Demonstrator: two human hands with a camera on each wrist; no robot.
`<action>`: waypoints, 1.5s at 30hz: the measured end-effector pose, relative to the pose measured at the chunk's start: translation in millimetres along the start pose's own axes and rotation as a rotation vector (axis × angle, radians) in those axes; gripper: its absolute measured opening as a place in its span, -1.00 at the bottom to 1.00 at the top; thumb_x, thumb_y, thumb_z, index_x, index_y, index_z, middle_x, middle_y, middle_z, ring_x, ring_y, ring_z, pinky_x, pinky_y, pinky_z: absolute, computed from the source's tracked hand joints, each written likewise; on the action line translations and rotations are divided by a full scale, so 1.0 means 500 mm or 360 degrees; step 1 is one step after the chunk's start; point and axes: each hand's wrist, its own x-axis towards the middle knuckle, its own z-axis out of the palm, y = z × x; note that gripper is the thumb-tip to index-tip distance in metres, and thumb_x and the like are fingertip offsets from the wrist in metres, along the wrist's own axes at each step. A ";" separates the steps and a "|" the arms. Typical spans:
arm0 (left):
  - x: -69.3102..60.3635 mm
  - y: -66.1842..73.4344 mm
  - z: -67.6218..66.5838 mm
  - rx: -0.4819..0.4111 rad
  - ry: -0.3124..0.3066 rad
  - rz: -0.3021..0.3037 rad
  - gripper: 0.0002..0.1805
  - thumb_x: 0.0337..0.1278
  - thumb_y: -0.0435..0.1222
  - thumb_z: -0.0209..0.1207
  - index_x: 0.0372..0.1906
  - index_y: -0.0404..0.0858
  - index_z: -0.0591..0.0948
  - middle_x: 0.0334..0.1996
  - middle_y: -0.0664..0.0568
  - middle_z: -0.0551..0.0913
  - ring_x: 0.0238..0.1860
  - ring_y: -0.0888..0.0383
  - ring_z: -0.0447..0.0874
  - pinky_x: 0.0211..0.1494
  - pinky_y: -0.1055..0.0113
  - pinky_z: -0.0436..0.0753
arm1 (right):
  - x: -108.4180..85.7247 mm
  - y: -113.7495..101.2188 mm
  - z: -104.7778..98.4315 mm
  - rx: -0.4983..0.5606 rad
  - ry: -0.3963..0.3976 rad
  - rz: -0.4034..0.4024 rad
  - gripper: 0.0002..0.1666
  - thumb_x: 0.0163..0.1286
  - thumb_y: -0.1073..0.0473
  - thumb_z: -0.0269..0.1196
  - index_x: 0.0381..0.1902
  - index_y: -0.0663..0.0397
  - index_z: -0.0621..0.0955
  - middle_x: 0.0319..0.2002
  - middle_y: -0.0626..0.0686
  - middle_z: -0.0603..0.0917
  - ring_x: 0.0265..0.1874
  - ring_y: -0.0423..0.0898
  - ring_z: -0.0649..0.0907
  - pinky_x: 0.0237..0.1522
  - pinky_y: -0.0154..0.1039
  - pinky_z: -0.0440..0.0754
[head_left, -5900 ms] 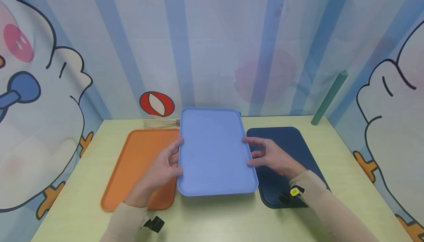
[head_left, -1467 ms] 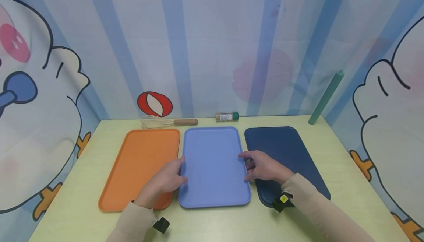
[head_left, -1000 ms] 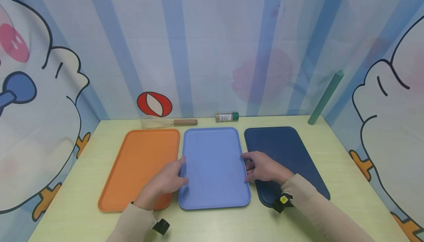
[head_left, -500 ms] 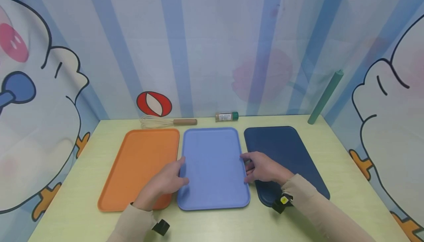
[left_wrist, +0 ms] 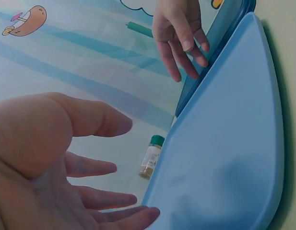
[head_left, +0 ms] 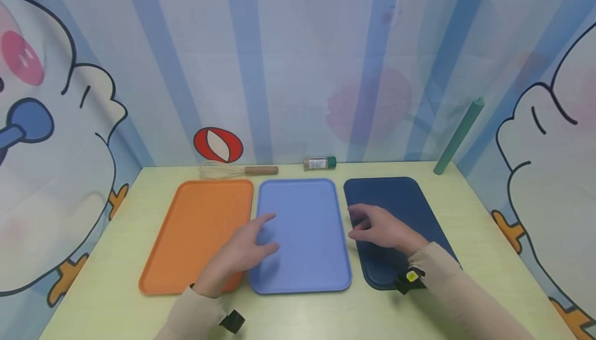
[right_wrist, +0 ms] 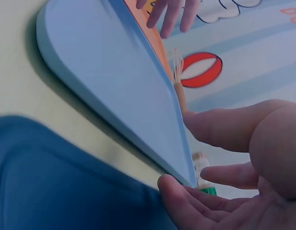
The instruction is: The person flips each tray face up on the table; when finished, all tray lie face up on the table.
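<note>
A light blue tray (head_left: 304, 236) lies flat on the table between an orange tray (head_left: 205, 226) and a navy tray (head_left: 396, 200). My left hand (head_left: 242, 247) hovers over the light blue tray's left side, fingers spread and holding nothing. Above the navy tray's left edge is my right hand (head_left: 384, 228), its fingers loosely bent around nothing. In the left wrist view, a gap shows between the left hand (left_wrist: 56, 163) and the light blue tray (left_wrist: 229, 129). The right wrist view has the right hand (right_wrist: 234, 163) apart from the tray (right_wrist: 109, 72) as well.
Along the table's back edge lie a whisk (head_left: 239, 171) with a wooden handle and a green-capped spice jar (head_left: 318, 163) on its side. A green stick-like roll (head_left: 459, 135) leans at the back right corner. A printed cloth (head_left: 298, 60) hangs behind the table (head_left: 298, 319).
The light blue tray came down from the raised, tilted position onto the table. Since half a second ago, both hands have let go of its sides and lifted away.
</note>
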 end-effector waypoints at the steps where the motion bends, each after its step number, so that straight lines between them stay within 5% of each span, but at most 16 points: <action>1: 0.001 0.002 0.004 -0.0028 0.0005 0.0019 -0.25 0.38 -0.23 0.34 0.59 -0.18 0.36 0.51 -0.16 0.42 0.46 -0.19 0.45 0.40 -0.23 0.50 | -0.002 0.004 -0.005 0.0004 0.0011 0.0007 -0.16 0.40 0.11 0.45 0.50 0.31 0.39 0.31 0.34 0.57 0.03 0.05 0.74 0.05 0.03 0.73; 13: 0.021 0.040 0.072 -0.0454 -0.0105 0.0249 -0.29 0.41 -0.26 0.30 0.57 -0.18 0.35 0.53 -0.20 0.39 0.45 -0.21 0.48 0.34 -0.11 0.61 | -0.036 0.067 -0.082 -0.0016 0.0148 0.0116 -0.24 0.49 0.03 0.37 0.50 0.26 0.43 0.35 0.35 0.55 0.26 0.33 0.61 0.22 0.23 0.63; 34: 0.041 0.121 0.191 -0.0699 -0.0269 0.0206 -0.29 0.39 -0.19 0.31 0.55 -0.23 0.37 0.51 -0.10 0.44 0.41 -0.12 0.54 0.31 -0.02 0.64 | -0.080 0.163 -0.173 -0.0052 0.0383 0.0389 -0.24 0.59 0.07 0.25 0.51 0.45 0.31 0.43 0.56 0.35 0.38 0.53 0.40 0.31 0.36 0.50; 45: 0.055 0.168 0.238 -0.0675 -0.0352 0.0166 -0.21 0.42 -0.15 0.31 0.63 -0.18 0.28 0.57 -0.05 0.35 0.46 -0.14 0.49 0.35 -0.04 0.61 | -0.088 0.194 -0.188 -0.0045 0.0389 0.0517 -0.21 0.58 0.07 0.24 0.51 0.51 0.27 0.45 0.61 0.27 0.42 0.55 0.33 0.35 0.39 0.44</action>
